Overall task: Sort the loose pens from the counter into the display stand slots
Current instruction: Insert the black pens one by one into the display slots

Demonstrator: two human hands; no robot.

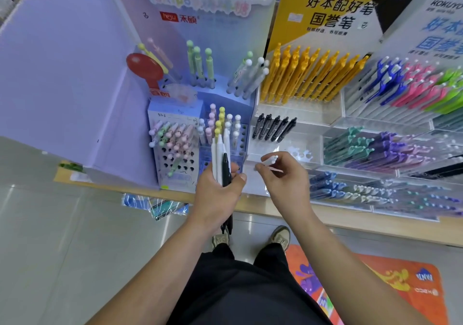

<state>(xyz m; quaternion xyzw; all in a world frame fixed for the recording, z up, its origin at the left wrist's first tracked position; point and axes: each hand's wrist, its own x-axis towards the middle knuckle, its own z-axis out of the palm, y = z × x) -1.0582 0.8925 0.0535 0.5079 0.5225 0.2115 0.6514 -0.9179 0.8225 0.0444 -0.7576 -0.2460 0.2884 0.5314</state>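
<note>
Pens in hand: a bundle of pens [221, 159], several white ones and a black one, stands upright just in front of the display stand [240, 109], above the counter edge.
Left hand: the left hand [215, 192] grasps this bundle around its middle, fingers curled; the lower ends come out under the wrist.
Single pen: one white pen [270, 160] lies almost level, near the bundle but apart from it.
Right hand: the right hand [285, 182] pinches the single pen between thumb and fingers, over the front of the clear trays.
Stand slots: the perforated front [172, 160] has many round holes; pastel pens [175, 134] fill the upper rows, and lower holes are dark and open.
Neighbour displays: to the right stand yellow pens [308, 74], below them a few black pens [274, 128], then clear trays [333, 169] with blue, pink, green and purple pens.
Counter: a wooden counter [325, 222] carries all the displays.
Floor: I see the person's shoes [280, 234] and an orange mat [388, 282].
</note>
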